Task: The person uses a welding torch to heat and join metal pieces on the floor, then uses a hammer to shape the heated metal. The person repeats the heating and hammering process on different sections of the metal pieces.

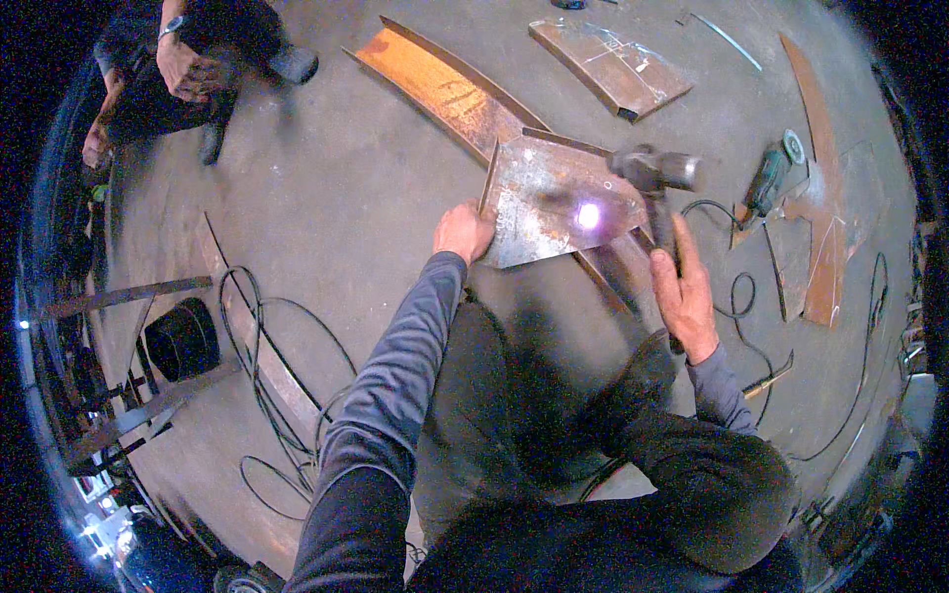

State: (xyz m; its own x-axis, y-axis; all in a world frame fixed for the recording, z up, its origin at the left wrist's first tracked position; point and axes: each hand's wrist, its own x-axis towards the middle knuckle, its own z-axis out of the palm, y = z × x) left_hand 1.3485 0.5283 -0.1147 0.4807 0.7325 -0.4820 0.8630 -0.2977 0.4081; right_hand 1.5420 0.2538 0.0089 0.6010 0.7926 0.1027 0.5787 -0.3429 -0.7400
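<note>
My left hand [465, 232] is closed on the left edge of a bent steel plate [539, 188] with upturned sides. The plate rests across a rusty steel channel [435, 84] on the floor, and a bright white-violet spot of light shows on its face. My right hand [684, 296] grips a hammer [659, 212] by its handle, thumb along it. The hammer's head is up at the plate's right side; whether it touches the plate I cannot tell. Both forearms wear grey-blue sleeves, and my bent knees are below the plate.
An angle grinder [766, 183] lies at the right beside flat steel pieces [822, 257]. A rusty box-shaped steel piece [608, 69] lies at the far side. Black cables [259, 336] loop on the left floor near a metal strip. Another person [188, 69] sits at the far left.
</note>
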